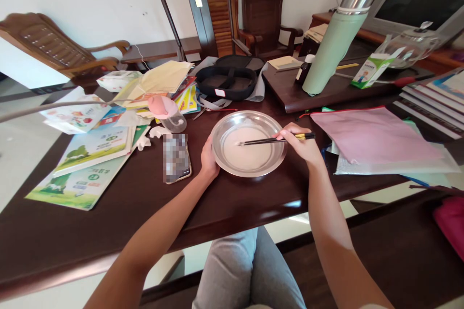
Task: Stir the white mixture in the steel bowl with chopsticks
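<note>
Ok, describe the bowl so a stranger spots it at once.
On the dark table, look between the phone and the pink pouch. The bowl sits there, left hand at its rim, right hand holding chopsticks over it. Unlike its neighbours, it is round, shiny metal with pale contents.

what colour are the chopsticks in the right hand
The chopsticks are black with yellow near the held end, best seen in the head view.
</note>
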The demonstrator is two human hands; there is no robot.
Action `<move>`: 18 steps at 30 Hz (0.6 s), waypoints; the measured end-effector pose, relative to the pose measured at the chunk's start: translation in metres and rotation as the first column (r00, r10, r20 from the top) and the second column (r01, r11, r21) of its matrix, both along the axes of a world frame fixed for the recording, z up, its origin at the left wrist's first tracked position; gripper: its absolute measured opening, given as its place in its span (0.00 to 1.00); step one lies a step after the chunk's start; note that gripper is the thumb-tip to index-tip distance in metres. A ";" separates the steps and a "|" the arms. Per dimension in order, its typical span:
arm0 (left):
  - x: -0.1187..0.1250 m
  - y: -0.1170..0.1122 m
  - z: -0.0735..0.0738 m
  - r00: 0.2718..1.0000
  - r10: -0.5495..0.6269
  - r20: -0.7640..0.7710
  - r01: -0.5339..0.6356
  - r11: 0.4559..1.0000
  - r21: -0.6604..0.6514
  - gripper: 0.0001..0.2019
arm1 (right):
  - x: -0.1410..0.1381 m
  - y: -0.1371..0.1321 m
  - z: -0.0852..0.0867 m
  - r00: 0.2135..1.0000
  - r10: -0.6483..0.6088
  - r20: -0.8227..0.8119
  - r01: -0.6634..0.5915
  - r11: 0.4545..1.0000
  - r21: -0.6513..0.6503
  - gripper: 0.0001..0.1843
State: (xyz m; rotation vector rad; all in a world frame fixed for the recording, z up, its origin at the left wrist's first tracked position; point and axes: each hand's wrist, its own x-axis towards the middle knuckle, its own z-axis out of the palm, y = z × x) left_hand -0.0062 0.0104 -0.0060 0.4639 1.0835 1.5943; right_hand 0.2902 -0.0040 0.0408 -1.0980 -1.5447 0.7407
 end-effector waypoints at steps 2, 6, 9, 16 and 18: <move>0.000 0.000 0.000 1.000 0.000 -0.002 0.000 1.000 0.000 0.10 | 0.006 0.001 0.000 0.993 -0.106 -0.056 0.107 0.994 0.019 0.37; -0.001 0.000 -0.001 1.000 -0.003 -0.015 0.003 1.000 0.003 0.09 | 0.012 -0.002 0.001 0.985 -0.088 -0.146 0.089 0.996 0.002 0.39; -0.001 0.000 -0.001 1.000 -0.008 -0.022 0.008 1.000 0.009 0.11 | 0.004 -0.003 0.002 0.996 0.074 -0.057 -0.076 0.997 -0.035 0.35; -0.002 0.000 -0.003 0.999 -0.018 -0.032 0.019 0.999 0.028 0.14 | 0.008 0.002 -0.002 0.988 -0.134 -0.074 0.137 0.990 0.037 0.37; -0.003 0.000 -0.005 0.999 -0.024 -0.038 0.025 0.999 0.035 0.14 | 0.012 0.001 -0.001 0.978 -0.154 -0.139 0.158 0.987 0.023 0.39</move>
